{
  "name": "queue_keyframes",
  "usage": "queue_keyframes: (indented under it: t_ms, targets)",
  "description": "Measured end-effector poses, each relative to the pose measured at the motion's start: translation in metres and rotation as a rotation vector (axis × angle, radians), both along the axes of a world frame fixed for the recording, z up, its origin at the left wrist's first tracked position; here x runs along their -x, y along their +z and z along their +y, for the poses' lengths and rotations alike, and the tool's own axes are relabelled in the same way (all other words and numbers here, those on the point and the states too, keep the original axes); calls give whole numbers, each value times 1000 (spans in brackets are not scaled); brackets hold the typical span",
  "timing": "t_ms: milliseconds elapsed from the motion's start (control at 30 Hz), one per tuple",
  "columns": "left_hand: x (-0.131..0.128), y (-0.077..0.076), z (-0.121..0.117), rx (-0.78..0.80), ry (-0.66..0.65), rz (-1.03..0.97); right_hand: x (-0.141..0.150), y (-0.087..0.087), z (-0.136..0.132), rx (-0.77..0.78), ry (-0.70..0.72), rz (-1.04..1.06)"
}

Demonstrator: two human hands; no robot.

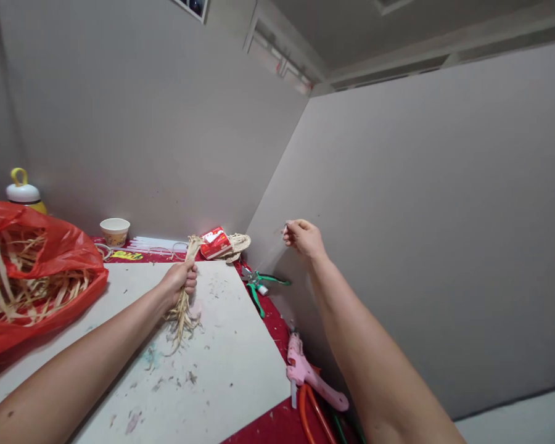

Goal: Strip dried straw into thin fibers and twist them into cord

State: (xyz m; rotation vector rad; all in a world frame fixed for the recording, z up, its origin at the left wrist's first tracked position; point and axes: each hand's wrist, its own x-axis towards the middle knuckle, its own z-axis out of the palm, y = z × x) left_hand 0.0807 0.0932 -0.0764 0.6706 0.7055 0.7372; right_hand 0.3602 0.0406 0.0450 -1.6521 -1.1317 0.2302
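Observation:
My left hand [181, 280] is closed round a bundle of dried straw-like strips [183, 311], held upright over the white board [222, 364]; the loose ends splay on the board below the fist. My right hand [304, 237] is raised near the right wall, fingers pinched on a thin, nearly clear thread [272, 254] that slants down toward the left. Where the thread ends cannot be made out.
A red plastic bag [50, 259] full of straw lies at the left. A paper cup [115, 231], clear sticks, a red packet [215, 242] and a woven piece sit at the back. Green pliers [259, 287] and a pink glue gun [308, 373] lie along the right edge.

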Motion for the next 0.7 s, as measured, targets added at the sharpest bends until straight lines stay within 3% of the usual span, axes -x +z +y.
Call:
queue_keyframes:
  t_ms: [167, 333, 567, 700]
  targets:
    - [-4, 2, -8, -35, -5, 8, 8, 30, -11, 147, 26, 1]
    - [-8, 16, -20, -82, -18, -37, 24, 44, -36, 360, 211, 133]
    - [-14, 46, -54, -194, -47, -191, 62, 13, -64, 453, 577, 390]
    - [-20, 53, -74, -190, -52, -180, 92, -5, -72, 416, 621, 440]
